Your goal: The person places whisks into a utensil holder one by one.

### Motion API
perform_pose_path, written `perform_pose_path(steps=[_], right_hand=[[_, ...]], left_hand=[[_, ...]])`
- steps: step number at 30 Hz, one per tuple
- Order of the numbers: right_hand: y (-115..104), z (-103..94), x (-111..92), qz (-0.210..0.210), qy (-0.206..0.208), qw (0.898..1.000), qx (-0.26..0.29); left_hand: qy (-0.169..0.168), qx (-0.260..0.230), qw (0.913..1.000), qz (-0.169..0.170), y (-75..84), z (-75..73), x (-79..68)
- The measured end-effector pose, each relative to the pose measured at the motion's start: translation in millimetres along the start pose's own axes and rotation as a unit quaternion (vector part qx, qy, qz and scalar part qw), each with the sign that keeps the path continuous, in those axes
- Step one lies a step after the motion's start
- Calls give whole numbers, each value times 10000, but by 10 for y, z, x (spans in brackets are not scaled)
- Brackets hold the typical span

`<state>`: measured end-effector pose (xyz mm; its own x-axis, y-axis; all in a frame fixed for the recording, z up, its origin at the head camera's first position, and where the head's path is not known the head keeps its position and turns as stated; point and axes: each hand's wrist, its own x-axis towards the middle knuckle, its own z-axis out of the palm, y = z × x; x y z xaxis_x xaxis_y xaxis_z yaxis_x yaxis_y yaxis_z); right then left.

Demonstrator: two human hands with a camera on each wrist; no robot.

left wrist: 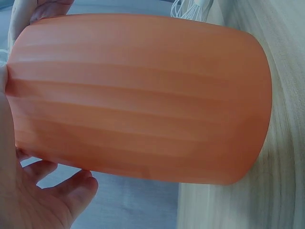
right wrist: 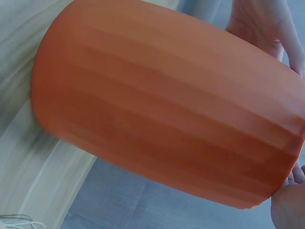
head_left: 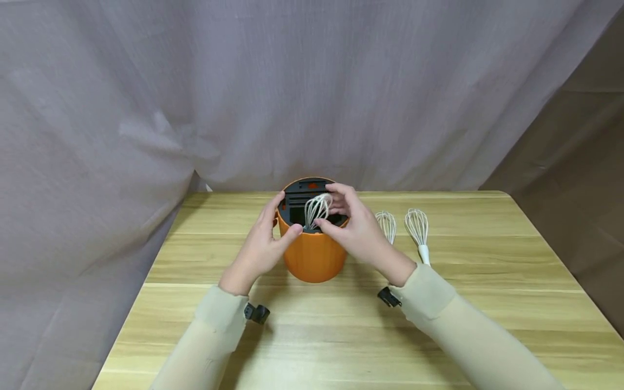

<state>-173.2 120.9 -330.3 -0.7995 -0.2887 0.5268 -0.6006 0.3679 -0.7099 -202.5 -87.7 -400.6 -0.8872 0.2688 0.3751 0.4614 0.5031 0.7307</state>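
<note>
An orange utensil holder [head_left: 314, 257] with a black slotted insert stands upright on the table. A white wire whisk [head_left: 316, 210] is in its front part, wire head up and tilted slightly right; its handle is hidden inside. My left hand [head_left: 260, 238] grips the holder's left side, thumb by the front rim and fingers along the outer wall. My right hand [head_left: 358, 227] is over the right rim, its thumb and bent fingers around the whisk's wires. Both wrist views mostly show the ribbed holder wall [left wrist: 138, 100], with left fingers [left wrist: 78, 191] spread beside it in the left one.
Two more white whisks lie on the wooden table [head_left: 312, 336] to the right: one whisk [head_left: 387, 225] partly behind my right wrist, another whisk [head_left: 418, 230] farther right. A grey curtain [head_left: 312, 92] hangs just behind the table's back edge.
</note>
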Motion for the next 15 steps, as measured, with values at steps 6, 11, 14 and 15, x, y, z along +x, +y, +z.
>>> perform_pose_path(steps=[6, 11, 14, 15], right_hand=[[-28, -9, 6, -376, -10, 9991, 192], [-21, -9, 14, -491, -11, 9982, 335], [-2, -29, 16, -440, 21, 9978, 490], [7, -42, 14, -426, 48, 9975, 566]], left_hand=[[26, -13, 10000, 15, -9, -1, 2], [60, -10, 10000, 4, -17, -16, 6], [70, -8, 10000, 15, -22, -28, 6], [70, 1, 10000, 13, -23, -31, 4]])
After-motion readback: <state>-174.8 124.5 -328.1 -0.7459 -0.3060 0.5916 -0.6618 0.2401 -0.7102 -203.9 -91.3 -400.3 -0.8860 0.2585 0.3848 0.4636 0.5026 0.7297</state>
